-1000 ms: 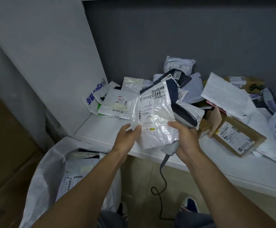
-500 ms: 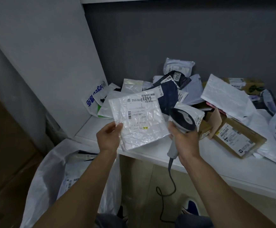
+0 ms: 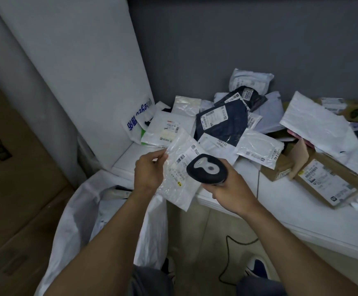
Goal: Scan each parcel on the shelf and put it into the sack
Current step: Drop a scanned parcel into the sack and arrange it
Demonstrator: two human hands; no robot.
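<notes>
Held parcel: a crinkled, translucent white plastic mailer (image 3: pixel 179 178) is in the air over the front edge of the white shelf (image 3: pixel 302 216), above and just right of the sack's mouth.
Parcel axis: its long axis runs on a steep diagonal, with the upper end toward the pile and the lower corner hanging past the shelf edge toward the person. The printed label with its barcode faces up at the camera.
Left hand: the left hand (image 3: pixel 150 170) pinches the mailer's upper left edge between thumb and curled fingers.
Right hand: the right hand (image 3: pixel 232 189) is wrapped around the handle of a dark handheld barcode scanner with a pale grey top (image 3: pixel 206 169).
Scanner aim: its head points left, over the right side of the label.
Sack: a white plastic sack (image 3: pixel 73 221) stands open at lower left, with parcels inside.
Shelf pile: a navy blue poly mailer (image 3: pixel 223 127), white mailers and a brown cardboard box (image 3: pixel 331 184) lie heaped behind.
Cable: a black cord (image 3: pixel 227 255) trails on the floor.
</notes>
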